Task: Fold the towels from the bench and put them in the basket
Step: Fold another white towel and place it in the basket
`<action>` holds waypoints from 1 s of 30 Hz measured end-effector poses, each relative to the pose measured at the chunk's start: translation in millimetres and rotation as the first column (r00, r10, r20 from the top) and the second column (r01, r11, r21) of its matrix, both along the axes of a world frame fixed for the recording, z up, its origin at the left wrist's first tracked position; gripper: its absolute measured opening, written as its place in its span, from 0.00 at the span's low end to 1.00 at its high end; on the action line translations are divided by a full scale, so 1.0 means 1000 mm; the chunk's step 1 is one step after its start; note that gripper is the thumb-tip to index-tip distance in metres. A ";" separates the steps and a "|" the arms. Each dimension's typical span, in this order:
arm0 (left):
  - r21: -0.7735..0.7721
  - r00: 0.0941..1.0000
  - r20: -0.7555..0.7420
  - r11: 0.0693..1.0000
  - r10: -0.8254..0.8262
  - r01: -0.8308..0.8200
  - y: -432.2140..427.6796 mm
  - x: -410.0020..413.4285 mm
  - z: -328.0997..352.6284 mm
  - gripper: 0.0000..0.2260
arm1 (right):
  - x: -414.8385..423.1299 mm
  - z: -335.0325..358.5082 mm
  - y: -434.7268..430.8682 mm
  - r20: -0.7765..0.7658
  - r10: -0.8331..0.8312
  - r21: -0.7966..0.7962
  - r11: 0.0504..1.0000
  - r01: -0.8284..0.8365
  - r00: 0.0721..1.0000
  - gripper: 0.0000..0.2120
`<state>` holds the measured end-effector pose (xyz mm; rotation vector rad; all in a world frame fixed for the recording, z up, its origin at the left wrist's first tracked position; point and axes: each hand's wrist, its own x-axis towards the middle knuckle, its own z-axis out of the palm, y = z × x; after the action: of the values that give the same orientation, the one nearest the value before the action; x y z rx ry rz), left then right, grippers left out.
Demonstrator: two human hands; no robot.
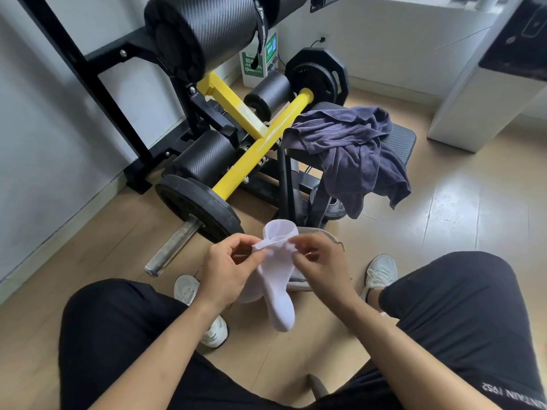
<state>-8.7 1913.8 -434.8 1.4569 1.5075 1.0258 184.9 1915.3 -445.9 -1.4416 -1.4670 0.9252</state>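
Observation:
A dark blue towel lies crumpled on the black bench seat, one end hanging over the near edge. In front of my knees both hands hold a small white sock-like cloth that dangles downward. My left hand pinches its top hem on the left and my right hand pinches the hem on the right. Behind the cloth and my right hand, a light grey basket rim shows on the floor; most of the basket is hidden.
A yellow barbell bar with black weight plates and foam rollers stands left of the bench. Another plate leans by the back wall. A white cabinet is at the right. My white shoes rest on the wooden floor.

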 end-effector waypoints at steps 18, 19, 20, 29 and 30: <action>-0.008 1.000 -0.006 1.000 0.003 -0.003 0.009 -0.026 -0.003 0.07 | 0.042 0.008 0.035 -0.134 0.265 -0.150 0.947 -0.284 0.955 0.12; 0.001 1.000 -0.025 1.000 0.017 -0.017 0.009 -0.026 -0.005 0.07 | 0.041 0.008 0.035 -0.114 0.275 -0.146 0.946 -0.290 0.955 0.12; 0.010 0.999 -0.042 0.999 0.033 -0.032 0.009 -0.027 -0.007 0.08 | 0.042 0.008 0.035 -0.110 0.286 -0.152 0.942 -0.301 0.952 0.11; 0.071 0.999 0.043 0.997 0.006 -0.009 0.009 -0.027 0.004 0.04 | 0.042 0.018 0.029 -0.037 0.151 0.067 0.987 -0.148 0.988 0.04; 0.039 1.000 0.010 0.999 -0.010 0.009 0.009 -0.028 0.002 0.04 | 0.042 0.016 0.030 -0.011 0.175 0.024 0.984 -0.174 0.985 0.03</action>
<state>-36.8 1923.3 -432.6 1.4823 1.4793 1.0613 227.0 1945.5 -429.8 -1.3025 -1.6083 1.0190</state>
